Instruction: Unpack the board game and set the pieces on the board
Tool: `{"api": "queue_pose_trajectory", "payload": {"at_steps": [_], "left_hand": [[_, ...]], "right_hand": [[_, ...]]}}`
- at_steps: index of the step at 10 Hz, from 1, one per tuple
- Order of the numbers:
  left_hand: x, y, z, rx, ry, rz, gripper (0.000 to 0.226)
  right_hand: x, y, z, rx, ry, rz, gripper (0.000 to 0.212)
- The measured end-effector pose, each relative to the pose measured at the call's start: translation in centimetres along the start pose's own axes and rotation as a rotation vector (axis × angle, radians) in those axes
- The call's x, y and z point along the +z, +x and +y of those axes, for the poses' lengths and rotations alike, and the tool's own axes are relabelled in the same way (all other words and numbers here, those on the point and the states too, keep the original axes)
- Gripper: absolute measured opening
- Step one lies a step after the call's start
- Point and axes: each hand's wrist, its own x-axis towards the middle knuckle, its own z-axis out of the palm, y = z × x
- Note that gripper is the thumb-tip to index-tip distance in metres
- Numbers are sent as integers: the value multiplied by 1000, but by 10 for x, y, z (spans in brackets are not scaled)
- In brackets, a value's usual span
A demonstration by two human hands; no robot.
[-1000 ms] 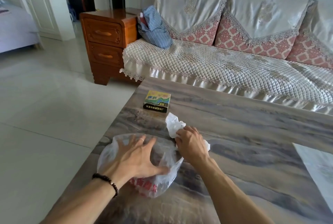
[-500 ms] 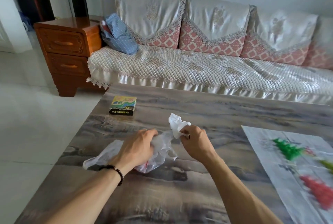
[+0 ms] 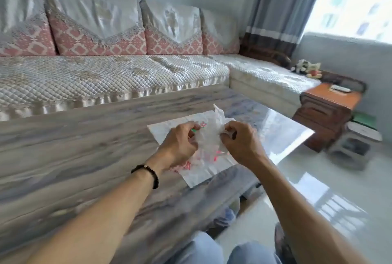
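— Where's the bag?

— Between both hands. The left hand [image 3: 180, 144] and right hand [image 3: 241, 144] each have their fingers [image 3: 228, 130] curled, pinching the clear plastic bag [image 3: 209, 136] just above the game board [image 3: 197, 173].

— What's it like?

— Thin, crinkly film with a twisted top; blurred red and green bits show through. The board is a white paper sheet, flat on the bench [image 3: 74, 147], a glossy, grey-veined slab.

— And the room?

— A quilted sofa [image 3: 110, 72] behind, a wooden side table [image 3: 327, 110] to the right, pale tiled floor [image 3: 318, 189].

Quilted corner sofa [image 3: 110, 72], bright window [image 3: 352, 0] w/ grey curtain [image 3: 282, 4], glossy floor [image 3: 331, 189]
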Motion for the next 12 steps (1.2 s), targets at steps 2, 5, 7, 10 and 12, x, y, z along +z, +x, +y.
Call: {"api": "queue_pose_trajectory", "payload": {"at_steps": [2,5,7,10,12], "left_hand": [[144,22,82,108,-224,-221,12],[365,17,88,-312,-669,-506,11],[485,13,63,-724,-1047,-605,37],[546,4,29,-489,-260,-841,58],[500,8,42,122,126,-980,76]], "right_hand": [[-95,-49,122,263,-38,171,9],[-92,-141,309,871,368,399,9],[-58,-200,404,1188,457,501,12],[-37,-231,454,1236,390,-4,29],[-89,-215,421,1028,219,34,18]]}}
